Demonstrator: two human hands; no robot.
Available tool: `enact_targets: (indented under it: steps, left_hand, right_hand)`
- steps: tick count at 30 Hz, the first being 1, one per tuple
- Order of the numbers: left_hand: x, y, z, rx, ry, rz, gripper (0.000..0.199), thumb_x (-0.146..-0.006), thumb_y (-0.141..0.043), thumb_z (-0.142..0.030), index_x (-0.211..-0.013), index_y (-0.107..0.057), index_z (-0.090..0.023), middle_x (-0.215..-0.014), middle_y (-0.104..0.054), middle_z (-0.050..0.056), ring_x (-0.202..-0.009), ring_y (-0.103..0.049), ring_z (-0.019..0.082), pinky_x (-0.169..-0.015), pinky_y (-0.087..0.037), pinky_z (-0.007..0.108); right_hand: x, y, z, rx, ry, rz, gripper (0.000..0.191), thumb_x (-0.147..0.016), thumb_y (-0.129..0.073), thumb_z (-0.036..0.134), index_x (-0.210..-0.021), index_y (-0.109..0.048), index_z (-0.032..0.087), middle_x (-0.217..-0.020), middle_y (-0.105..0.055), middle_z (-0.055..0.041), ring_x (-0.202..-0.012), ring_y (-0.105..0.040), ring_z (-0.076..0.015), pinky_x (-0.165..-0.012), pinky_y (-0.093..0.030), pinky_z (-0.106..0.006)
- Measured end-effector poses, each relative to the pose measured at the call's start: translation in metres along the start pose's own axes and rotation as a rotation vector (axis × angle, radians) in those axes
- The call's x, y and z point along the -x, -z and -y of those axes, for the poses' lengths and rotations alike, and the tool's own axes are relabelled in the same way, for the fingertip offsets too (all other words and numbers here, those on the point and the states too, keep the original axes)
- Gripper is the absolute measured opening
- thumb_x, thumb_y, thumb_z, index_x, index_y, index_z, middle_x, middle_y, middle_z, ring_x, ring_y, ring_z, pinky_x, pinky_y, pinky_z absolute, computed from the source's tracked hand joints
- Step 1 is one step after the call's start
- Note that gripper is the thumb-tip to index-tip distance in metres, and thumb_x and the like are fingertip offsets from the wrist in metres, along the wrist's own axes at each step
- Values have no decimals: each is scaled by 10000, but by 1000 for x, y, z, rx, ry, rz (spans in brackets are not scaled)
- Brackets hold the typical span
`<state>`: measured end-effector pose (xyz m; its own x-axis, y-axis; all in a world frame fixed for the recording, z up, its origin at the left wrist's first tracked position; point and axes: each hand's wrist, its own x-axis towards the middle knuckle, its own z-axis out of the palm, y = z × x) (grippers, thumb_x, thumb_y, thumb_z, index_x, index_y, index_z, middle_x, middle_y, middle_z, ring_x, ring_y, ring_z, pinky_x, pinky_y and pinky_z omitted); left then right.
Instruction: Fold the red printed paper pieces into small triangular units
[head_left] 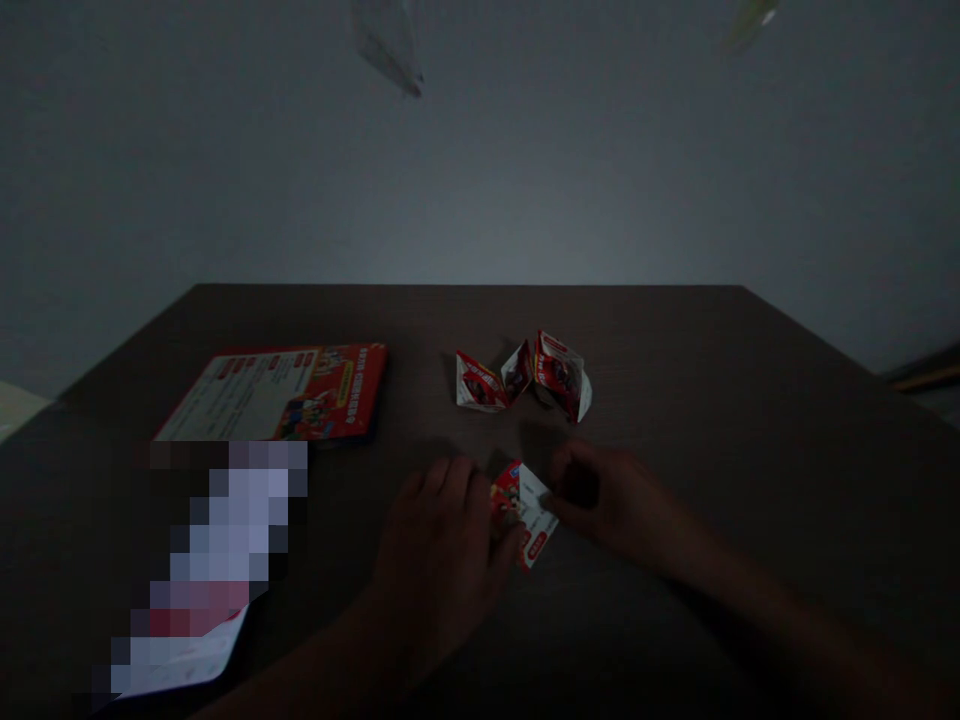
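A small sheet of printed paper (534,515), red on its left part and white with red labels on its right, lies between my hands on the table and shows fold lines. My left hand (442,545) covers its left side, fingers curled at the edge and thumb resting on the lower part. At the right corner, my right hand (600,490) pinches the paper between thumb and curled fingers. Just beyond stand folded red and white paper pieces (521,372), bent into peaked shapes. The paper's left edge is hidden under my left hand.
A red and white printed booklet or stack of sheets (274,392) lies at the left on the dark table (675,370). Nearer me is a lit phone-like screen (187,650), mostly pixelated. A pale wall (480,180) rises behind the table. The light is dim.
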<state>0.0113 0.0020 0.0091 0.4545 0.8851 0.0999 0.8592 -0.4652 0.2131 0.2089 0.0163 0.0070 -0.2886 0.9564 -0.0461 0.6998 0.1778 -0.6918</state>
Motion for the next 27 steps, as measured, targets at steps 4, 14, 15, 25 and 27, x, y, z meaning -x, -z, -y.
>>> enact_targets:
  steps: [4,14,15,25,27]
  left_hand:
    - [-3,-7,4,157,11,-61,209,-834,-546,-313,-968,-581,-157,-998,-578,88,-964,-513,262,-834,-427,429]
    - [-4,-17,2,1272,278,-73,332,-764,-628,-149,-1030,-442,-219,-955,-660,13,-860,-655,169,-738,-531,298]
    - [-5,-17,2,1349,289,-77,390,-755,-640,-145,-1069,-423,-225,-968,-664,12,-862,-659,168,-732,-534,291]
    - [-4,-10,5,1287,303,70,161,-736,-682,-269,-832,-641,-147,-703,-645,-21,-636,-574,117,-562,-428,195]
    - [-4,-9,5,1276,287,87,165,-749,-673,-295,-819,-656,-147,-682,-637,-25,-623,-561,114,-551,-409,192]
  right_hand:
    - [2,0,3,-7,96,-65,113,-747,-623,138,-792,-538,197,-692,-606,32,-592,-561,-114,-535,-399,-213]
    - [6,-3,-1,-125,391,-234,117,-783,-633,137,-835,-548,197,-806,-630,-17,-729,-610,-142,-669,-478,-265]
    - [6,-3,-1,-140,396,-255,127,-783,-640,143,-856,-550,198,-823,-626,-22,-751,-609,-147,-685,-482,-272]
    - [7,0,8,-185,398,-89,51,-841,-580,174,-820,-627,173,-724,-663,-24,-623,-604,-120,-570,-450,-225]
    - [7,0,9,-194,402,-75,77,-844,-573,172,-790,-627,165,-686,-656,-19,-580,-588,-108,-537,-428,-213]
